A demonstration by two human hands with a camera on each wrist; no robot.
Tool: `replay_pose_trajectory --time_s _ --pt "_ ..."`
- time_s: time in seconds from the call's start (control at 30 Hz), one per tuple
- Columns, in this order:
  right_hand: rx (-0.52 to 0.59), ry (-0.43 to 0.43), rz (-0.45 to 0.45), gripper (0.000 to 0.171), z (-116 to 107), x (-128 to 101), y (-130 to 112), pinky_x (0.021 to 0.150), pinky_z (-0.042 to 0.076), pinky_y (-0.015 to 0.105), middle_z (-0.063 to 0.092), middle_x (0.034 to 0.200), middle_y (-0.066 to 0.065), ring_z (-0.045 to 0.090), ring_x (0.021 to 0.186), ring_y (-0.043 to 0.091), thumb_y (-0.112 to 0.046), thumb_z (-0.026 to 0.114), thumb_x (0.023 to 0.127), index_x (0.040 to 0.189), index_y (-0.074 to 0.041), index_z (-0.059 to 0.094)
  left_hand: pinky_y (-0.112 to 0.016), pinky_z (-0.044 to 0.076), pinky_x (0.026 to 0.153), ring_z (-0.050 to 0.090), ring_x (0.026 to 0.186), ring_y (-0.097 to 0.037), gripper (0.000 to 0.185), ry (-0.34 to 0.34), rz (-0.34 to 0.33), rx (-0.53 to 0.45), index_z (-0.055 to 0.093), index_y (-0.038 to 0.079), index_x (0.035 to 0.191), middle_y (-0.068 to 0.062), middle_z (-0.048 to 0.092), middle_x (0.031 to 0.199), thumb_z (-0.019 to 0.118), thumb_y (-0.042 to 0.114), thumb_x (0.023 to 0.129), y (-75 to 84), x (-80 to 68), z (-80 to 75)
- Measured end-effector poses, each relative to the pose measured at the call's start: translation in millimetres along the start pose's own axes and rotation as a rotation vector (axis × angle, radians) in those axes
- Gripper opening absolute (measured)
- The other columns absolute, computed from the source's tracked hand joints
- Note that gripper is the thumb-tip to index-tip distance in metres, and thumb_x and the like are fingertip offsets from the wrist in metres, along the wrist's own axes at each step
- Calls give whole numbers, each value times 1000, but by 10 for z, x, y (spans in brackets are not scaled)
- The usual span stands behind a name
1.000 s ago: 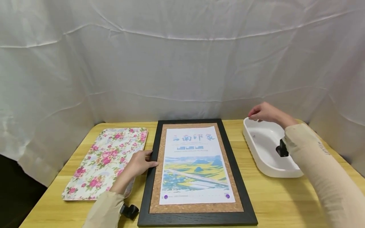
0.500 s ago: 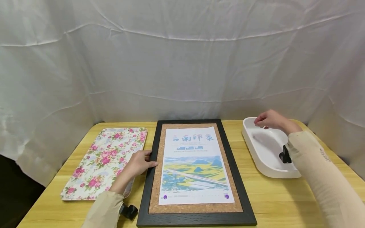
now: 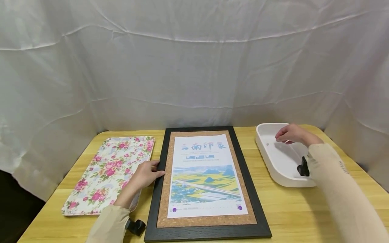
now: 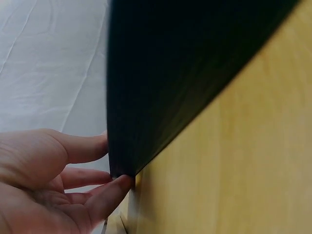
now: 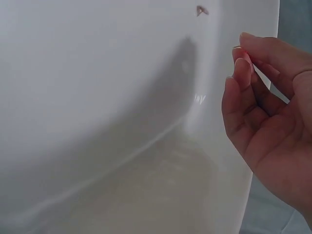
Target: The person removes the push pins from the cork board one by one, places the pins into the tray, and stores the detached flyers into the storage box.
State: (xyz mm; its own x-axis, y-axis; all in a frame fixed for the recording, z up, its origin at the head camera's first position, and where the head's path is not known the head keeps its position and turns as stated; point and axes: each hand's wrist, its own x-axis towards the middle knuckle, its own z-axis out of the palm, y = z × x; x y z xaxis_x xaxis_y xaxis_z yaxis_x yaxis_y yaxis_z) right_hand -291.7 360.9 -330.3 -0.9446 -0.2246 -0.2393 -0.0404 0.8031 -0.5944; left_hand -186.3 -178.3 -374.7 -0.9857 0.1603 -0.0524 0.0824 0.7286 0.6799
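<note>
A black-framed corkboard (image 3: 252,222) lies on the table, bearing a printed landscape poster (image 3: 206,155). Purple round thumbtacks (image 3: 174,210) sit at the poster's two lower corners. My left hand (image 3: 147,173) holds the board's left edge, thumb by the face and fingers at the side; the left wrist view shows the fingertips against the black frame (image 4: 146,87). Over the back of a white tray (image 3: 278,172), my right hand (image 3: 291,134) pinches a tiny thumbtack (image 5: 237,47), mostly hidden by the fingertips. Another small thumbtack (image 5: 201,10) lies in the tray.
A floral tray (image 3: 112,168) lies left of the corkboard, beneath my left forearm. The wooden table (image 3: 267,199) meets a pale cloth curtain (image 3: 194,74) at its back and sides. Each wrist wears a black camera (image 3: 135,227).
My right hand has come from the white tray's back rim down and slightly right, over the tray's inside. The left hand keeps its place on the board; the head view shifts a little.
</note>
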Motion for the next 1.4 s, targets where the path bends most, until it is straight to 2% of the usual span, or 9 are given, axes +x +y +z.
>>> replay_pose_trajectory --time_s 0.23,0.4,0.6,0.87,1.23,1.4 --pt "21 3 27 27 -22 -34 80 71 54 32 66 89 5 58 80 20 -12 68 90 103 12 64 -41 56 75 60 106 -41 53 5 -5 -8 48 -13 134 -31 59 119 68 10 91 2 5 6" --pt "54 -37 73 24 7 -20 123 71 54 32 65 86 4 57 79 19 -10 68 90 101 10 66 -41 56 75 60 106 -41 54 10 -13 -3 48 -13 134 -31 59 118 69 10 90 -8 14 19" --pt "84 -83 100 21 69 22 156 65 52 28 64 80 1 57 74 16 -8 67 90 100 10 65 -41 56 75 60 106 -41 55 7 -17 -4 48 -12 135 -30 59 118 69 11 90 -20 20 24" --pt "81 -70 110 22 78 62 145 64 52 28 64 79 1 58 72 16 -9 69 89 100 10 65 -41 56 75 60 106 -40 54 13 -17 -14 48 -12 135 -30 60 118 69 10 90 -25 18 25" --pt "78 -52 70 23 82 37 148 63 52 26 64 77 1 56 71 14 -6 66 90 102 14 67 -41 56 75 60 106 -40 54 18 -14 -16 49 -13 134 -29 60 119 69 10 90 -30 18 32" --pt "49 -22 28 27 60 39 124 68 54 29 68 87 8 59 78 18 -8 64 92 107 14 65 -41 56 75 60 105 -40 54 15 -15 -17 48 -13 134 -29 60 117 69 10 90 -28 29 20"
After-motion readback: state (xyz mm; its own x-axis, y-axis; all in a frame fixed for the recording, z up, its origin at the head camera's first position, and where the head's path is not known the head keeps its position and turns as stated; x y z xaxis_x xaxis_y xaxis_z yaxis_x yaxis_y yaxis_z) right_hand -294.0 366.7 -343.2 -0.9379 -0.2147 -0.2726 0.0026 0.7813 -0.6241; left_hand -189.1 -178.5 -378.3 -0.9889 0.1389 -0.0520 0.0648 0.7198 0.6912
